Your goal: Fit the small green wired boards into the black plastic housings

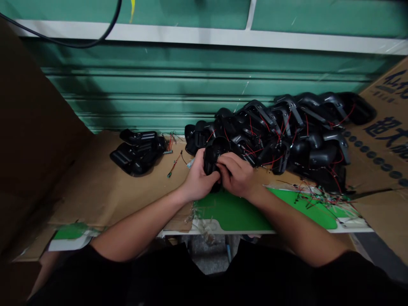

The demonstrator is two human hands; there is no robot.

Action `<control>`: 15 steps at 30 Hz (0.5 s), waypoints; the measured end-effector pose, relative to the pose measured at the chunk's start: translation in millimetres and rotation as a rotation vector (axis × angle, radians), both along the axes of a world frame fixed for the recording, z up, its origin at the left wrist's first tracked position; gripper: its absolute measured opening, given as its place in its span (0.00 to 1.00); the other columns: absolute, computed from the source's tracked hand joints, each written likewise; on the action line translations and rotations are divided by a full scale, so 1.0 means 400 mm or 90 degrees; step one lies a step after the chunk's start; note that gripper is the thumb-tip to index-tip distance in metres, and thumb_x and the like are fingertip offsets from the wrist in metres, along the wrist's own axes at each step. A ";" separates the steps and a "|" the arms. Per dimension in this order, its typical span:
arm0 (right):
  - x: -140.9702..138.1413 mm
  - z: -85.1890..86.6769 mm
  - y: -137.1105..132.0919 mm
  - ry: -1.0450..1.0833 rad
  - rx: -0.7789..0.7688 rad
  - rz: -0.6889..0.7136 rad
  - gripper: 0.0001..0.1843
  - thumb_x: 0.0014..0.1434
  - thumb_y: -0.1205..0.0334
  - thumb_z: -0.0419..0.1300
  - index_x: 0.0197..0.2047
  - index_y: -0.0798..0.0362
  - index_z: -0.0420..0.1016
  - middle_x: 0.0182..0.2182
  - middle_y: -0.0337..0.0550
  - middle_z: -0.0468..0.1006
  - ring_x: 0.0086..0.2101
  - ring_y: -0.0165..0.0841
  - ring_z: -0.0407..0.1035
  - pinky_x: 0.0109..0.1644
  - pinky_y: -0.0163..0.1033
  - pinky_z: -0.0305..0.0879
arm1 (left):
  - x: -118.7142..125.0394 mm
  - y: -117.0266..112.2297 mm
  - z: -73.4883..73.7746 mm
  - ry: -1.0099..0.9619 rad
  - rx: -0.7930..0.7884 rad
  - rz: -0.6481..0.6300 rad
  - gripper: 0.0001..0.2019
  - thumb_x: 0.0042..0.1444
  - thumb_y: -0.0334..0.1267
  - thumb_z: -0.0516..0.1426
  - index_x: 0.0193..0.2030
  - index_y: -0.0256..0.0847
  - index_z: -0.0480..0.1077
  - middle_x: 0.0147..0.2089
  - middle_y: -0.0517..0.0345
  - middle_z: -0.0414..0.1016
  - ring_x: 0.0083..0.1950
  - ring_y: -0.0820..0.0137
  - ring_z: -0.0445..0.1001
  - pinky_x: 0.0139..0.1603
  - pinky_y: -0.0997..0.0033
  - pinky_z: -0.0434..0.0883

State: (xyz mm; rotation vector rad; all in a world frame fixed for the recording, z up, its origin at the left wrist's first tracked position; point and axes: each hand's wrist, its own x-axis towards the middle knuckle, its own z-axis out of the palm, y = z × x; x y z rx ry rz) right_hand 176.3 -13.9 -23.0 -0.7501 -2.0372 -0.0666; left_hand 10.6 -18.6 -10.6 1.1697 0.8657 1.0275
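Observation:
My left hand (199, 176) and my right hand (236, 174) together grip a black plastic housing (211, 159) at the middle of the bench. Its lower part is hidden by my fingers. Just beyond my right hand lies a large heap of similar black housings (280, 136) with thin red wires running through them. A smaller group of black housings (137, 151) sits left of my hands. Between that group and my left hand lie small green circuit boards with wires (174, 165).
Cardboard (95, 187) covers the bench, and a green mat (236, 212) with a white edge lies under my forearms. A tangle of loose wires (318, 199) lies on the mat's right side. A green corrugated shutter (191, 85) stands behind, with a printed cardboard sheet (382, 127) at right.

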 end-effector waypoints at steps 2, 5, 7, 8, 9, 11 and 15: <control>0.000 -0.001 0.000 0.003 0.003 0.003 0.12 0.71 0.72 0.56 0.55 0.53 0.71 0.43 0.53 0.78 0.42 0.38 0.75 0.44 0.43 0.75 | 0.000 -0.002 0.000 0.001 0.007 0.002 0.28 0.48 0.31 0.60 0.55 0.41 0.57 0.38 0.64 0.66 0.29 0.83 0.69 0.29 0.79 0.69; 0.001 -0.003 0.001 0.003 0.003 0.012 0.12 0.71 0.73 0.56 0.55 0.53 0.71 0.43 0.54 0.79 0.43 0.38 0.75 0.44 0.43 0.76 | 0.000 -0.003 0.001 0.010 0.014 0.008 0.27 0.47 0.31 0.60 0.54 0.40 0.57 0.38 0.64 0.65 0.30 0.84 0.67 0.30 0.80 0.68; 0.001 -0.004 0.002 0.004 0.000 0.011 0.12 0.71 0.72 0.55 0.55 0.52 0.71 0.43 0.53 0.79 0.43 0.38 0.76 0.44 0.44 0.76 | -0.001 -0.002 0.001 0.016 0.027 0.018 0.27 0.47 0.30 0.60 0.54 0.39 0.57 0.39 0.64 0.65 0.33 0.85 0.66 0.32 0.81 0.67; 0.001 -0.005 0.002 0.005 0.000 0.008 0.12 0.71 0.72 0.54 0.54 0.52 0.71 0.43 0.53 0.79 0.43 0.38 0.76 0.45 0.44 0.76 | -0.001 -0.002 0.000 0.019 0.036 0.024 0.27 0.47 0.29 0.60 0.54 0.38 0.58 0.40 0.63 0.65 0.34 0.85 0.66 0.35 0.82 0.68; 0.000 -0.006 0.002 0.006 0.001 0.006 0.12 0.71 0.72 0.54 0.54 0.52 0.72 0.43 0.53 0.79 0.43 0.38 0.76 0.45 0.44 0.76 | -0.002 -0.001 -0.001 0.022 0.046 0.030 0.27 0.46 0.29 0.60 0.54 0.38 0.59 0.40 0.62 0.65 0.36 0.85 0.66 0.37 0.82 0.68; -0.001 -0.008 0.003 0.010 0.006 0.006 0.12 0.71 0.72 0.54 0.54 0.52 0.72 0.43 0.53 0.79 0.43 0.38 0.76 0.45 0.44 0.76 | -0.003 -0.001 -0.005 0.026 0.061 0.036 0.27 0.46 0.28 0.60 0.55 0.37 0.59 0.42 0.61 0.65 0.40 0.85 0.66 0.41 0.83 0.68; -0.003 -0.016 0.008 0.014 0.000 0.009 0.12 0.71 0.73 0.55 0.54 0.52 0.71 0.43 0.53 0.79 0.43 0.38 0.76 0.45 0.44 0.76 | -0.002 0.004 -0.013 0.027 0.062 0.033 0.28 0.47 0.28 0.60 0.56 0.38 0.59 0.42 0.61 0.66 0.40 0.84 0.67 0.42 0.82 0.69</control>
